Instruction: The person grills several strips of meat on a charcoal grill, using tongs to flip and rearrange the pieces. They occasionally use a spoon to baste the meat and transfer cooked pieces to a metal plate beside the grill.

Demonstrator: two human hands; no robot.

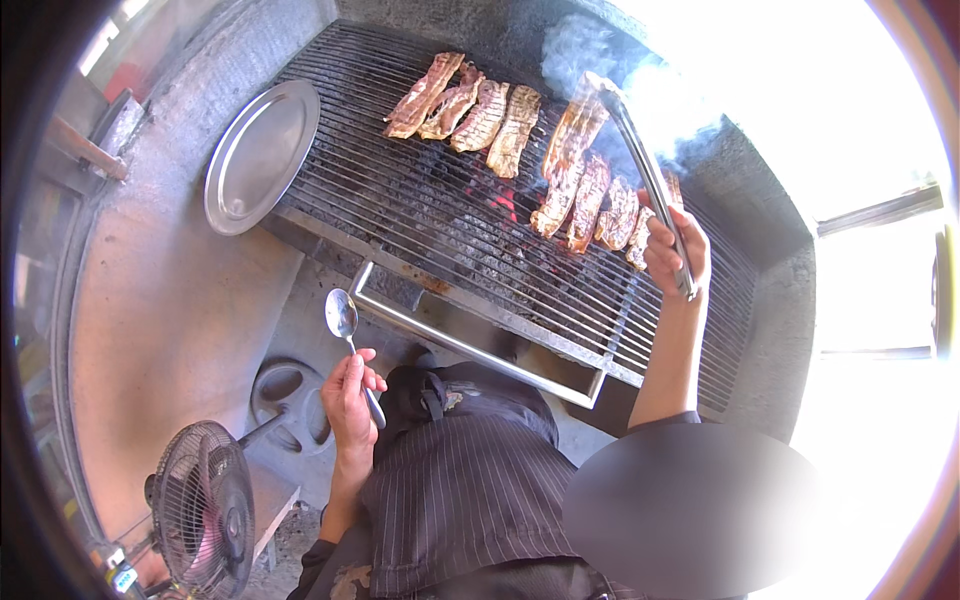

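Note:
My right hand (pixel 676 252) is closed around metal tongs (pixel 645 165), whose far end grips a strip of meat (pixel 577 125) held up over the grill. Below that strip, several grilled pieces (pixel 588 205) lie side by side on the grate (pixel 420 215). Farther left on the grate, a second row of strips (pixel 480 113) shows browned and pinkish surfaces. A metal spoon (pixel 342 312) points upward from my left hand (pixel 352 400), which pinches its handle in front of the grill, apart from the meat.
An oval steel platter (pixel 262 157) rests at the grill's left edge. Along the front runs a metal bar handle (pixel 480 345). Smoke (pixel 640 90) rises at the back right, and coals (pixel 503 203) glow beneath the grate. A black fan (pixel 205 510) stands lower left, near a handwheel (pixel 290 400).

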